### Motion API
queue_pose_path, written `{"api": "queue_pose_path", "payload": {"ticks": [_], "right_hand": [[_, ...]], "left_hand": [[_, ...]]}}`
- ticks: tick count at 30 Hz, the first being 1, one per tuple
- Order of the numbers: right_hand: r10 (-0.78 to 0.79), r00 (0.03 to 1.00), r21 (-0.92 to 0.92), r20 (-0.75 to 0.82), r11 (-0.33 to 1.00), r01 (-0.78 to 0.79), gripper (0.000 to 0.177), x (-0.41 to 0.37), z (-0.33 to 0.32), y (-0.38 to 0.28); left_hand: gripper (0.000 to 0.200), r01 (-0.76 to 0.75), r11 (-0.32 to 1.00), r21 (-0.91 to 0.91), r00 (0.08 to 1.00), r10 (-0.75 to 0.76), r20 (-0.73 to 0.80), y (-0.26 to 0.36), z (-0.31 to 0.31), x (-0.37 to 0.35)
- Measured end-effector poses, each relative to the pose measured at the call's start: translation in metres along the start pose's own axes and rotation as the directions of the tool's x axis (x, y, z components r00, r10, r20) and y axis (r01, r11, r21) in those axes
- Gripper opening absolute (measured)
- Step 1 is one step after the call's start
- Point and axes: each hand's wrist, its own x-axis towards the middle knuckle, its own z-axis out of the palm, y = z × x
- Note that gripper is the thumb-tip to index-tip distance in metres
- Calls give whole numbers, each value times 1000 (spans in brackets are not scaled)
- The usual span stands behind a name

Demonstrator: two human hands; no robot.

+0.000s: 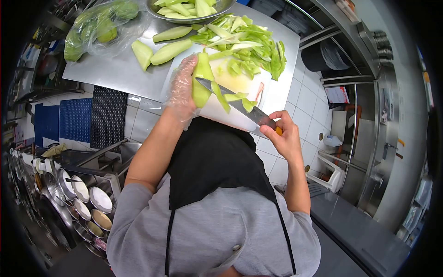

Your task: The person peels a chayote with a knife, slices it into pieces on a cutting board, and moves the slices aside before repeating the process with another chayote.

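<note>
My left hand (182, 87), in a clear plastic glove, is closed around a long piece of pale green, gourd-like fruit (201, 78). The piece is held up over the white cutting board (221, 111). My right hand (284, 136) is bare and grips a kitchen knife (240, 105) by its handle, of which a little orange shows. The blade points left, and its tip lies against the fruit. Strips of green peel (220, 97) hang on and beside the blade. Peel scraps lie on the board, and a larger heap of peelings (244, 41) spreads behind it.
Peeled wedges (170, 51) lie on the steel table (115, 69) left of the board. A metal bowl (152, 9) of wedges stands at the back. A plastic bag (104, 27) holds green produce. Seasoning pots (100, 198) sit lower left; a black bin (325, 57) stands right.
</note>
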Motion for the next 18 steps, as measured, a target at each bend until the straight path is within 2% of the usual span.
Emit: {"api": "queue_pose_path", "payload": {"ticks": [4, 10, 13, 15, 18], "right_hand": [[0, 998, -111, -62, 994, -7, 51, 10, 6, -7], [-26, 997, -101, -66, 995, 20, 50, 14, 9, -11], [19, 996, -76, -85, 997, -26, 49, 20, 12, -7], [67, 992, -90, -103, 993, -76, 50, 36, 15, 7], [118, 988, 14, -102, 993, -117, 48, 42, 21, 19]], "left_hand": [[19, 46, 999, -20, 994, -43, 102, -5, 0, 1], [19, 36, 999, 0, 997, -36, 62, -5, 3, -7], [21, 46, 987, 153, 998, -53, 40, -5, 0, -15], [21, 78, 991, 111, 997, -81, 15, -5, 14, -29], [23, 190, 982, -12, 981, -189, 49, -2, 17, -33]]}}
